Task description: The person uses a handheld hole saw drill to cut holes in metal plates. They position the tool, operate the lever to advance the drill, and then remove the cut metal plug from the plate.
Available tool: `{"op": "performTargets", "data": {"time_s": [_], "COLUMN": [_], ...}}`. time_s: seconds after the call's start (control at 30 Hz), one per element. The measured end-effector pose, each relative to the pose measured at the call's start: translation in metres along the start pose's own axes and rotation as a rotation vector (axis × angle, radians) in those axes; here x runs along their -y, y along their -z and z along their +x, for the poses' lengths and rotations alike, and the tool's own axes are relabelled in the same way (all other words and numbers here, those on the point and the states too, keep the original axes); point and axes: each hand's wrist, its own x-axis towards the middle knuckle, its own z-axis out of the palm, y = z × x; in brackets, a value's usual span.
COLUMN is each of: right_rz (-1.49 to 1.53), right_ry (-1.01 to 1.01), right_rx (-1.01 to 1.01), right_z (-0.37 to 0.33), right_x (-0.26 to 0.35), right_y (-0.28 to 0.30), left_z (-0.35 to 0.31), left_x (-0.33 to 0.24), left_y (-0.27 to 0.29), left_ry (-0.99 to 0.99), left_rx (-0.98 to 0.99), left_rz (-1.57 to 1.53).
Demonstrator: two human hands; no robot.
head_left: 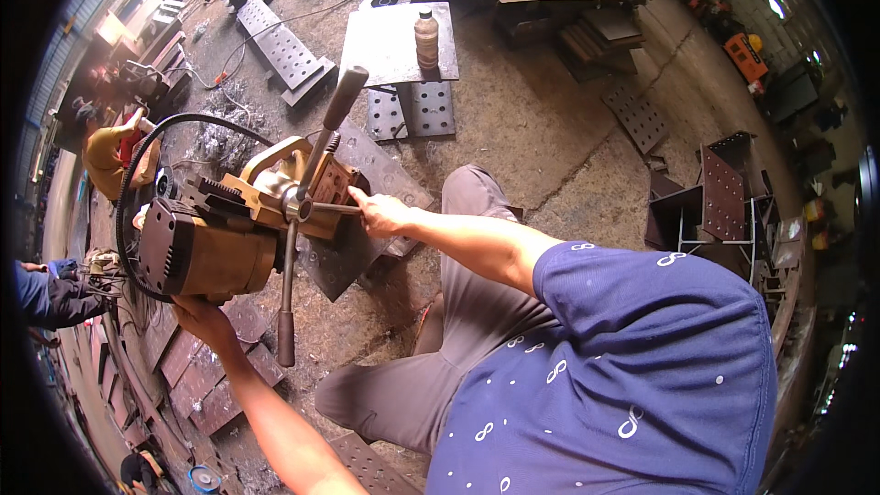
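A heavy magnetic drill (215, 243) with a tan and black body is in front of me, at left of centre. It has a three-spoke feed handle (298, 206) with long dark grips and a thick black cable. My left hand (203, 319) is closed against the underside of the motor housing, its fingertips partly hidden. At the drill's near right side, my right hand (380, 214) has its fingers curled against the body, the index finger at the side panel. One spoke ends right beside it. Dark steel plates (344, 252) lie beneath the drill.
A brown bottle (426, 38) stands on a pale metal plate (371, 46) ahead. Perforated steel pieces (280, 41) lie around, with brackets (722, 188) at right. Rusty plates (215, 376) lie at lower left. Another person (55, 293) is at the far left edge; metal shavings (215, 124) litter the floor.
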Motion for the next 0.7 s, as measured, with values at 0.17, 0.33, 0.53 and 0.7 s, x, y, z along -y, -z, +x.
{"op": "performTargets", "data": {"time_s": [0.17, 0.33, 0.53, 0.7], "right_rz": [-0.142, -0.410, -0.395, -0.324], "right_ry": [0.035, 0.068, 0.062, 0.050], "right_rx": [-0.165, -0.126, -0.192, -0.274], "right_z": [0.027, 0.079, 0.097, 0.017], "right_x": [-0.028, -0.017, -0.014, -0.009], "right_y": [0.051, 0.117, 0.118, 0.070], "left_z": [-0.015, -0.088, -0.110, -0.052], "left_x": [-0.028, -0.076, -0.083, -0.016], "left_y": [-0.014, -0.028, -0.035, 0.014], "left_ry": [0.002, 0.099, 0.048, -0.039], "left_rx": [-0.066, -0.188, -0.205, -0.105], "left_rz": [0.037, 0.180, 0.181, 0.165]}}
